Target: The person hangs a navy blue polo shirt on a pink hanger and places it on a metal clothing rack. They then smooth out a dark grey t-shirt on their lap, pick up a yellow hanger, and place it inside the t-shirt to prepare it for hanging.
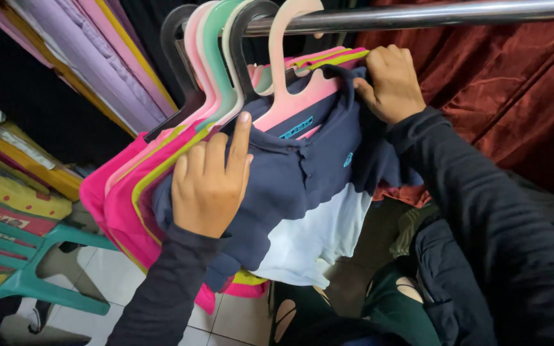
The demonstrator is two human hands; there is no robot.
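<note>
At the far left, a green plastic chair (pixel 30 272) stands on the tiled floor (pixel 117 269), stacked with folded patterned cloth, and lilac and pink fabric (pixel 107 61) hangs above it. Next along, pink shirts (pixel 123 205) crowd on pastel hangers (pixel 216 57) hooked over a metal rail (pixel 431 14). The left hand (pixel 209 182) rests on the near shoulder of a navy-and-white polo shirt (pixel 302 192), fingers loosely curled and the index finger raised straight along the collar, holding nothing. The shirt hangs on a pink hanger (pixel 293 96) at the front of the row. The work appears to be seating this shirt squarely on its hanger; the next move likely calls for drawing both shoulders evenly over the hanger's arms. The right hand (pixel 389 83) pinches the far shoulder seam, fingers closed on the cloth. Behind it hangs dark red drapery (pixel 514 83).
</note>
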